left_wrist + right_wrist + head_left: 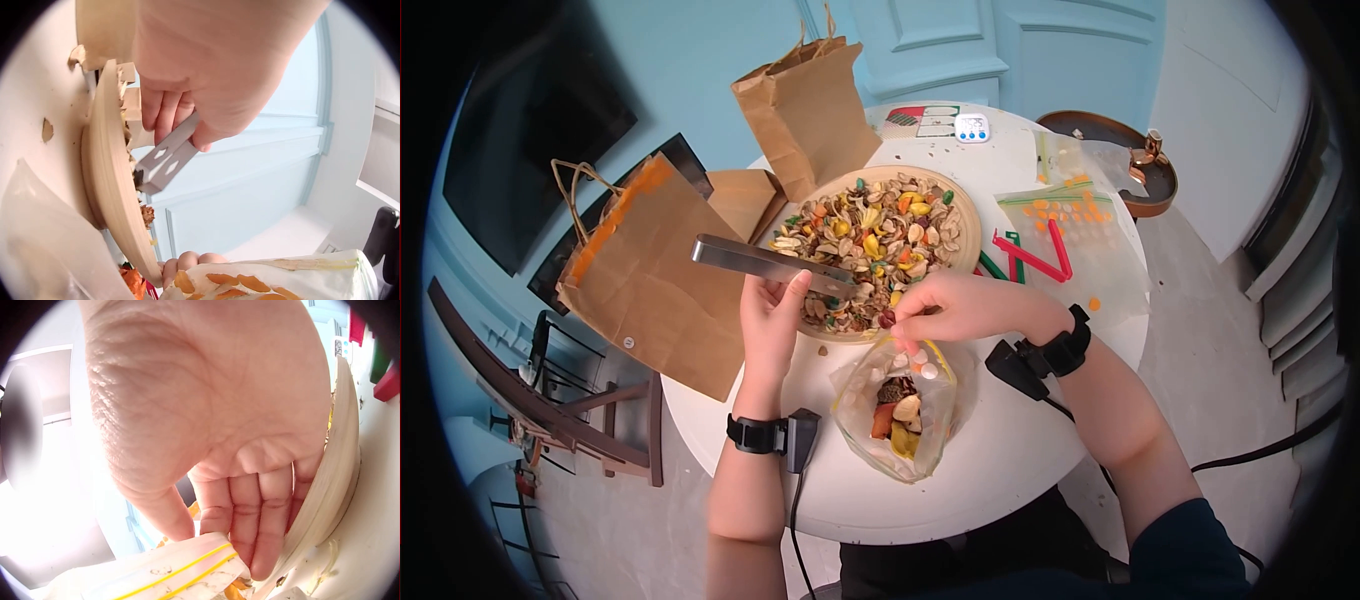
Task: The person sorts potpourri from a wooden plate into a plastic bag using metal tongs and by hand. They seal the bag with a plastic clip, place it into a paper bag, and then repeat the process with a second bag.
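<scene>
My left hand [768, 325] grips steel tongs [775, 266], seen also in the left wrist view, where their slotted arms [169, 159] reach down to the bowl's contents. The round wooden bowl [972, 235] is heaped with potpourri [870, 240] of dried petals, pods and coloured pieces. In front of it stands a clear zip bag [852, 425] with a yellow seal line, its mouth spread and several dried pieces inside. My right hand [955, 305] pinches the bag's far rim between thumb and fingers [255, 512]. A dark red piece [887, 319] shows at its fingertips.
Two brown paper bags [665, 285] [805, 115] stand left and behind the bowl. To the right lie red and green bag clips [1055, 252] and a clear bag with orange pieces [1090, 225]. A white timer [972, 128] sits at the back of the round table [820, 500].
</scene>
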The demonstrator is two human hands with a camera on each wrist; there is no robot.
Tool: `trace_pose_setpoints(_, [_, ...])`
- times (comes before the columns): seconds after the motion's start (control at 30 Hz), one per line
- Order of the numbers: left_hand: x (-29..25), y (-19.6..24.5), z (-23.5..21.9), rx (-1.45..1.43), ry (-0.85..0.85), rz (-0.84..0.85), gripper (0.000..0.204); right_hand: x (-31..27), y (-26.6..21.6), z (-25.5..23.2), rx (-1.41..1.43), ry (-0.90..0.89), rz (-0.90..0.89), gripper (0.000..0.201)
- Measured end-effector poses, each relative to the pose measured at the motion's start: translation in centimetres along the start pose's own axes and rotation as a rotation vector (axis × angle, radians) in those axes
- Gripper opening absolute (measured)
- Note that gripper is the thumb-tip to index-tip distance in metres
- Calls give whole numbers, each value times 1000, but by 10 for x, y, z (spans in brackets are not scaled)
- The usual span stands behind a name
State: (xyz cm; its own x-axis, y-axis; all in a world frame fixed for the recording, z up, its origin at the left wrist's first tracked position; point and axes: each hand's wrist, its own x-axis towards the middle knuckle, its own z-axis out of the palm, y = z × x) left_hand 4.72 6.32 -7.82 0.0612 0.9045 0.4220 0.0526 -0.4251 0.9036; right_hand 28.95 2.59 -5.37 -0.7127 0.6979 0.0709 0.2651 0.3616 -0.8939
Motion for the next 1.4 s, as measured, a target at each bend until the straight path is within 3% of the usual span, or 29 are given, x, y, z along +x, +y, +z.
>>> trace_pose_setpoints(0.1, [-5,19,-3,-47,14,-54,29,-1,-3,-1,1,-5,5,28])
trace_pose_setpoints(0.2, [-14,36,-3,-429,-172,-9,30,-2,-10,-4,-1,-47,88,25])
trace_pose_setpoints(0.23, [-17,40,-5,-426,-172,-2,30,-2,-10,-4,-5,-46,81,25])
trace_pose_setpoints(0.33, [-23,43,-11,-414,-435,-56,42,-2,-12,-4,-23,-43,84,23])
trace_pose_setpoints(0.47, [-28,47,-7,-403,-541,-133,58,-2,-9,-2,-18,-39,78,23])
trace_pose_setpoints(0.67, [-23,40,-4,-386,-394,-124,57,-2,-2,-5,0,-41,1,21])
trace_pose_setpoints(0.73, [-23,40,1,-390,-355,-95,58,1,6,-2,-32,111,-139,16])
trace_pose_setpoints(0.77, [-23,41,3,-384,-308,-70,59,1,3,-2,-43,123,-125,16])
trace_pose_setpoints(0.83, [-24,41,5,-452,-300,-74,49,1,-8,1,277,171,-51,18])
trace_pose_setpoints(0.9, [-25,40,5,-350,-245,-35,47,0,-14,7,267,229,-94,24])
trace_pose_setpoints(1.03, [-29,46,9,-223,-277,-17,46,-4,-32,14,111,182,-66,32])
trace_pose_setpoints(1.1, [-33,56,13,-220,-305,-22,45,-5,-32,25,-274,328,-253,41])
trace_pose_setpoints(1.17, [-36,61,18,-217,-333,-30,44,-4,-34,27,-282,360,-243,45])
trace_pose_setpoints(1.23, [-38,61,21,-87,-367,85,43,-3,-29,26,-366,459,-379,39])
trace_pose_setpoints(1.33, [-38,53,18,-62,-445,68,42,-9,-40,21,-348,352,-225,35])
trace_pose_setpoints(1.4, [-38,53,21,-127,-444,77,38,-7,-39,21,-312,364,-238,33])
